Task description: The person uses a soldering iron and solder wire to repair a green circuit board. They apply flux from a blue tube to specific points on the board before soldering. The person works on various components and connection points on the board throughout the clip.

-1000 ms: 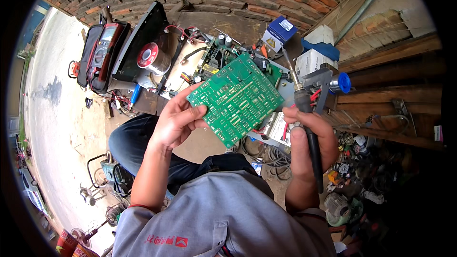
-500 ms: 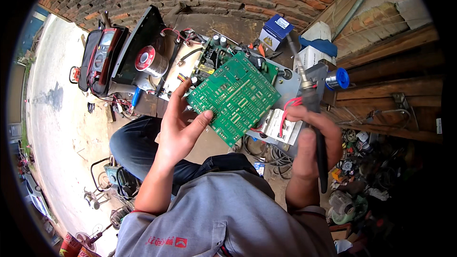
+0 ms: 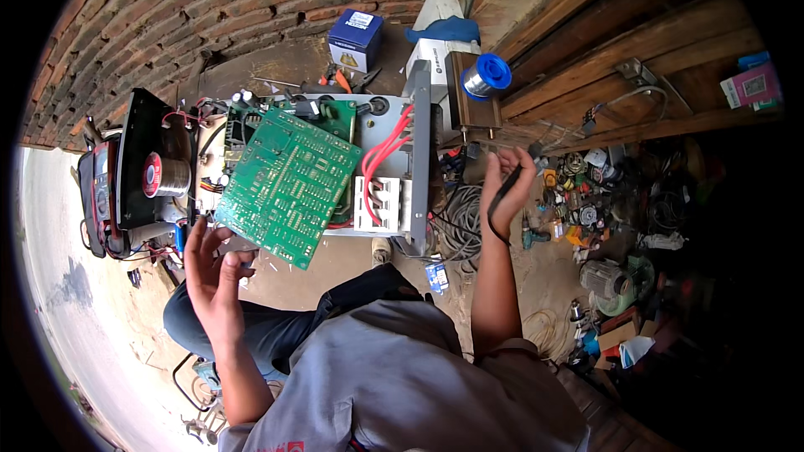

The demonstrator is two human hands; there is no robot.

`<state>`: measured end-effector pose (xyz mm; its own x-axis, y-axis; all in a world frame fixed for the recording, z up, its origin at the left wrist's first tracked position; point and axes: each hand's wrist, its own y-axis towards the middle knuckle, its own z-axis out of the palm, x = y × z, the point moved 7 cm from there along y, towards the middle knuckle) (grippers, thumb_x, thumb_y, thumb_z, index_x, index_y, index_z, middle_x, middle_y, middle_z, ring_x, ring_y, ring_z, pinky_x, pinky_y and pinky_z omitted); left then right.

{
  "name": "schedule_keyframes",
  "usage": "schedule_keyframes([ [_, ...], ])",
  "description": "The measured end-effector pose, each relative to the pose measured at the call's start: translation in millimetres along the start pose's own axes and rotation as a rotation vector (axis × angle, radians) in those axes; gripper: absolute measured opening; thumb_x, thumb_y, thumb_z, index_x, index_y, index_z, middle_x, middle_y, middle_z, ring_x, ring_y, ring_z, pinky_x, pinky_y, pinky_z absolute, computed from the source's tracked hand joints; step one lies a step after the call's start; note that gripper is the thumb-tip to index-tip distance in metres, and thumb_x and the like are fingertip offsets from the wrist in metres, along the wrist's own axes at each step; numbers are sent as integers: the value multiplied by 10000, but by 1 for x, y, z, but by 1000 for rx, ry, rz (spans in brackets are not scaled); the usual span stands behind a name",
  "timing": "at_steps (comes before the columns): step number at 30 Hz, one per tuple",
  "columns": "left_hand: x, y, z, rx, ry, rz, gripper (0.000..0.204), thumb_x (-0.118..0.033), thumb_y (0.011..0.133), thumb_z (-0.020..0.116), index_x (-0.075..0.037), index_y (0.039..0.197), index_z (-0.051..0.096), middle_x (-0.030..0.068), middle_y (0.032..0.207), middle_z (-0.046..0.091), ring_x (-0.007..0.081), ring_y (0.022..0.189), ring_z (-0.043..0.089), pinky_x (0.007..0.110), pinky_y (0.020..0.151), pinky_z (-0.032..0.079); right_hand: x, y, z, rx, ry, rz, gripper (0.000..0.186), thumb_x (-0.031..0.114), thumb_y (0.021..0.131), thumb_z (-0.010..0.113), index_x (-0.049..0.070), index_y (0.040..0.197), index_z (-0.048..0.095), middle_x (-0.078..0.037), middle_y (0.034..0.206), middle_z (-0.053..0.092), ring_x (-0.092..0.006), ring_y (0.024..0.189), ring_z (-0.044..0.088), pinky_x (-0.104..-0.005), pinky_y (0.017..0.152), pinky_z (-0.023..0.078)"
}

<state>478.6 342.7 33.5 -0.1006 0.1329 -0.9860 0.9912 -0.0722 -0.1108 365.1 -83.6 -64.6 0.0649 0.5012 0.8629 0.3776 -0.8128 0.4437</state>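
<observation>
A green circuit board (image 3: pixel 289 188) lies tilted, covering part of an opened metal device chassis (image 3: pixel 387 127). At the board's lower left corner is my left hand (image 3: pixel 216 289), fingers apart, thumb and forefinger just off the edge; whether a fingertip still touches it is hard to tell. Out to the right of the chassis, my right hand (image 3: pixel 508 188) is curled around a black cord (image 3: pixel 501 199) that runs across the palm toward the wrist. What the cord leads to cannot be made out. Red wires (image 3: pixel 385 151) loop over a white block (image 3: pixel 378 203) inside the chassis.
A solder spool (image 3: pixel 165 176) stands by a black panel (image 3: pixel 144 159) at left. Behind are a blue box (image 3: pixel 355 38) and orange-handled pliers (image 3: pixel 342 79). A blue-rimmed wire spool (image 3: pixel 487 77) sits at right. Coiled cables (image 3: pixel 462 222) and parts cover the floor.
My view has swung right, so the board appears further left. My left hand has loosened from the board's edge. My right hand has moved away from the chassis; the soldering iron no longer shows clearly.
</observation>
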Motion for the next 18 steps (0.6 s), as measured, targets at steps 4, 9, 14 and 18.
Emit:
schedule_keyframes([
  [4,-7,-6,-14,-32,31,60,541,-171,969,538,-14,1438,319,119,1231,551,108,831,607,187,675,486,-18,-2,13,-81,-167,-64,469,50,770,763,18,1166,514,-103,951,606,-200,836,567,-328,764,473],
  [9,5,-13,-34,-89,58,46,501,-188,970,547,-15,1406,369,125,1225,555,110,825,622,193,659,493,-26,8,25,-62,-203,-71,406,39,848,693,8,1186,471,-78,944,573,-154,825,523,-305,737,463],
  [14,18,-21,-48,-142,53,-1,436,-162,960,560,-5,1350,442,112,1165,590,105,795,623,198,659,501,-27,16,26,-94,-69,-35,330,15,822,684,11,1111,526,-69,805,608,-167,703,598,-305,641,489],
  [18,35,-27,-71,-183,51,-43,379,-63,944,548,6,1309,475,110,1115,621,123,809,625,235,697,522,-45,17,29,-78,2,-10,312,8,850,652,32,1133,523,-44,807,592,-124,710,547,-271,659,473],
])
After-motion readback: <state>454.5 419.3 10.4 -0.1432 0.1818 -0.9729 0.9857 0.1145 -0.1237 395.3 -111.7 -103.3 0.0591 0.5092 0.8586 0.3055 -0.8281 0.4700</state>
